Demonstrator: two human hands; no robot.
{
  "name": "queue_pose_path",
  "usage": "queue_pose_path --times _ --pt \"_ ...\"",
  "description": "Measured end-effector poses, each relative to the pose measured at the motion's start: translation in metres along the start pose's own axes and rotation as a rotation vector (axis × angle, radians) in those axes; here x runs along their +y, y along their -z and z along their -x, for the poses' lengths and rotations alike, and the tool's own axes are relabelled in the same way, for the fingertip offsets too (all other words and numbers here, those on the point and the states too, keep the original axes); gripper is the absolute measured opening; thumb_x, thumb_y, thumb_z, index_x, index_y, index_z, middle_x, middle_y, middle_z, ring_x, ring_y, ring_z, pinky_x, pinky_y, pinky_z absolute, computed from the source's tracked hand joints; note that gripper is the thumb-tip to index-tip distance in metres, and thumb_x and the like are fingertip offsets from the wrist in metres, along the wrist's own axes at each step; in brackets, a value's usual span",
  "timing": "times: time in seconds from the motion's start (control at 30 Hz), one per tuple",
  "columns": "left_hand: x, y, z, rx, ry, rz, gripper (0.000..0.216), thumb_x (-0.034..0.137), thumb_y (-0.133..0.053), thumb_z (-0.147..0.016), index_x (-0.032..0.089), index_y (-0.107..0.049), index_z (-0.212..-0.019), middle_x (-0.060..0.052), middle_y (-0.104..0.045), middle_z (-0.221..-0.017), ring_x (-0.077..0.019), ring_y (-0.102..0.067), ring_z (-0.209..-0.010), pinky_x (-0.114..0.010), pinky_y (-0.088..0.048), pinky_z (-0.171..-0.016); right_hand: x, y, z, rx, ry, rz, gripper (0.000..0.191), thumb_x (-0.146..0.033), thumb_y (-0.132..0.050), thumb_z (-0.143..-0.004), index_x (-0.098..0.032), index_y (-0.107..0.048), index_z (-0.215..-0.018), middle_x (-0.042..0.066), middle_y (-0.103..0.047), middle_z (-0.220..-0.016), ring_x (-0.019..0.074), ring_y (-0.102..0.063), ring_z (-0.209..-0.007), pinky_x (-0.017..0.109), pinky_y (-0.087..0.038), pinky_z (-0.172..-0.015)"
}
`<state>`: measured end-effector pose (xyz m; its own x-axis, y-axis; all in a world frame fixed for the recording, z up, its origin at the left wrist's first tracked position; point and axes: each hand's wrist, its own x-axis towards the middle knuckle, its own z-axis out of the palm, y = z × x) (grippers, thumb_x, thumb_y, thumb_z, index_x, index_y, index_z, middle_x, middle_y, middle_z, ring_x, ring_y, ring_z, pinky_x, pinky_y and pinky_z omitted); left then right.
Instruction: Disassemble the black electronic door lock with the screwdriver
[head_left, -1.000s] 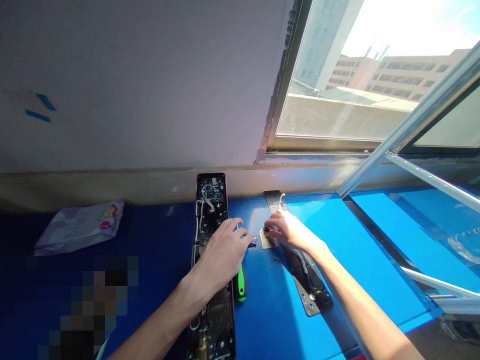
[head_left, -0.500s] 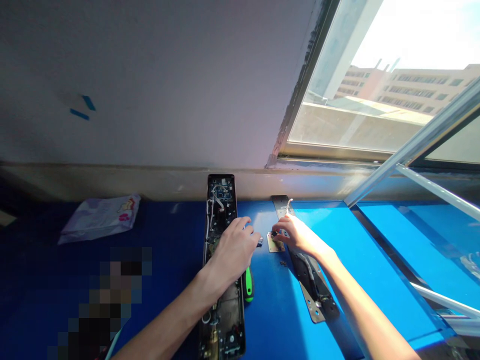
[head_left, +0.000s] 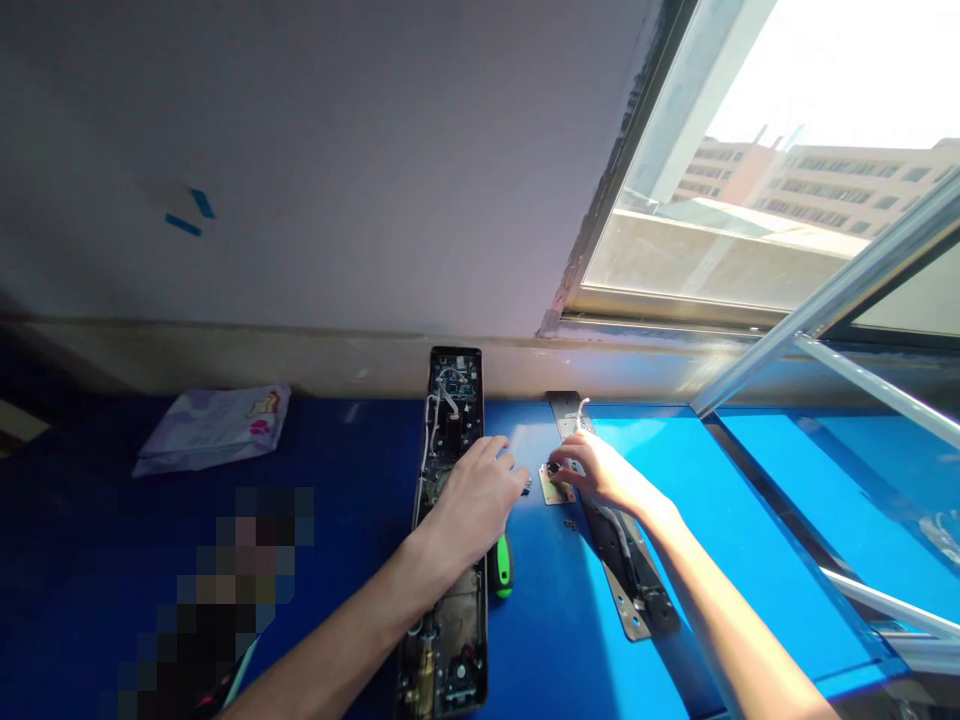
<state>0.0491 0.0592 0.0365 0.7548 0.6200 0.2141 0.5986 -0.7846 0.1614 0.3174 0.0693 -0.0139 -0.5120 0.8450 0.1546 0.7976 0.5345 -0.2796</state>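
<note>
My left hand [head_left: 484,485] reaches across a long black housing [head_left: 461,640] with its fingers curled. Its thumb side and fingertips are partly hidden, with small dark shiny parts [head_left: 526,486] right at the fingertips; I cannot make out what it holds. My right hand [head_left: 596,472] is closed in a pinch at a small black part [head_left: 554,467] on a square metal plate [head_left: 557,490]. Beneath the right wrist lies a long black metal strip [head_left: 637,622] with a cable along it. A circuit board [head_left: 459,380] and white wires show inside the housing.
A green-and-black screwdriver handle [head_left: 503,568] lies beside the housing. Several small screws [head_left: 570,524] rest on the blue table [head_left: 547,620]. A white-purple packet [head_left: 214,428] sits at the left, and a metal frame [head_left: 795,325] slants at the right by the window.
The view has shifted slightly, so the housing and packet appear farther right. Both hands keep nearly the same poses beside the metal plate.
</note>
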Motion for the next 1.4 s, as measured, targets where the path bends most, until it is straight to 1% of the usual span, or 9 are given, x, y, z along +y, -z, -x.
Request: queue_pose_path --times 0.17,0.27,0.47,0.63,0.8,0.93,1.1,1.23,1.4 --pt "0.000 -0.001 0.002 0.025 -0.009 0.004 0.019 0.008 -0.063 -0.096 0.013 -0.079 -0.105 -0.015 -0.079 -0.110 -0.0362 -0.063 -0.129 -0.052 -0.054 -0.110 0.001 -0.001 0.002 0.024 -0.015 0.011 0.026 -0.041 -0.065 -0.103 -0.020 -0.070 -0.117 0.007 -0.072 -0.118 0.0190 -0.070 -0.099 0.040 -0.062 -0.087" --pt "-0.004 0.001 0.010 0.180 -0.026 0.068 0.020 0.013 -0.061 -0.100 0.014 -0.078 -0.110 -0.014 -0.077 -0.119 -0.0358 -0.059 -0.136 -0.053 -0.055 -0.111 -0.012 0.006 0.001 0.061 -0.037 0.013 0.028 -0.043 -0.065 -0.103 -0.020 -0.070 -0.118 0.007 -0.072 -0.115 0.0200 -0.070 -0.100 0.042 -0.061 -0.090" --pt "-0.029 0.009 0.030 0.588 0.136 0.240 0.025 0.014 -0.055 -0.103 0.020 -0.076 -0.117 -0.009 -0.076 -0.122 -0.0283 -0.062 -0.129 -0.050 -0.055 -0.112 -0.080 0.031 -0.019 0.130 -0.021 -0.040 0.023 -0.031 -0.072 -0.099 -0.022 -0.073 -0.119 0.009 -0.077 -0.107 0.0250 -0.068 -0.099 0.041 -0.057 -0.086" --pt "-0.046 0.003 0.041 0.706 0.254 0.253 0.024 0.014 -0.056 -0.102 0.021 -0.075 -0.114 -0.008 -0.078 -0.118 -0.0267 -0.067 -0.120 -0.049 -0.057 -0.109 -0.132 0.032 -0.047 0.146 0.054 -0.089 0.020 -0.029 -0.073 -0.098 -0.021 -0.075 -0.116 0.009 -0.076 -0.103 0.0250 -0.065 -0.097 0.039 -0.054 -0.084" --pt "-0.048 -0.003 0.058 0.769 0.332 0.276 0.027 0.009 -0.052 -0.102 0.019 -0.074 -0.114 -0.009 -0.077 -0.117 -0.0239 -0.069 -0.114 -0.044 -0.060 -0.103 -0.152 0.014 -0.068 0.126 0.129 -0.144 0.014 -0.027 -0.079 -0.093 -0.019 -0.079 -0.105 0.011 -0.075 -0.099 0.0277 -0.064 -0.095 0.042 -0.054 -0.082" --pt "-0.048 0.003 0.064 0.766 0.336 0.276 0.029 0.007 -0.052 -0.100 0.020 -0.074 -0.114 -0.008 -0.077 -0.116 -0.0232 -0.070 -0.114 -0.042 -0.060 -0.102 -0.154 0.010 -0.071 0.150 0.138 -0.248 0.008 -0.018 -0.076 -0.093 -0.019 -0.081 -0.099 0.011 -0.076 -0.097 0.0270 -0.065 -0.095 0.041 -0.055 -0.083" --pt "-0.040 0.018 0.052 0.777 0.288 0.280 0.028 0.007 -0.052 -0.100 0.019 -0.075 -0.112 -0.008 -0.077 -0.115 -0.0232 -0.069 -0.114 -0.043 -0.059 -0.103 -0.144 0.022 -0.059 0.249 0.031 -0.473 0.017 -0.034 -0.075 -0.097 -0.022 -0.081 -0.107 0.007 -0.077 -0.098 0.0191 -0.070 -0.085 0.033 -0.059 -0.077" --pt "-0.025 0.019 0.035 0.732 0.223 0.325 0.028 0.007 -0.053 -0.101 0.019 -0.076 -0.111 -0.008 -0.078 -0.116 -0.0247 -0.066 -0.117 -0.047 -0.058 -0.107 -0.122 0.032 -0.042 0.256 -0.121 -0.593 0.038 -0.052 -0.064 -0.101 -0.019 -0.080 -0.107 0.008 -0.081 -0.090 0.0181 -0.075 -0.074 0.029 -0.060 -0.063" --pt "-0.006 0.007 0.017 0.572 0.102 0.352 0.026 0.007 -0.056 -0.100 0.017 -0.077 -0.111 -0.009 -0.078 -0.113 -0.0290 -0.062 -0.123 -0.050 -0.059 -0.105 -0.081 0.034 -0.013 0.269 -0.272 -0.480 0.033 -0.050 -0.070 -0.098 -0.019 -0.080 -0.106 0.009 -0.080 -0.095 0.0189 -0.074 -0.079 0.032 -0.061 -0.071"
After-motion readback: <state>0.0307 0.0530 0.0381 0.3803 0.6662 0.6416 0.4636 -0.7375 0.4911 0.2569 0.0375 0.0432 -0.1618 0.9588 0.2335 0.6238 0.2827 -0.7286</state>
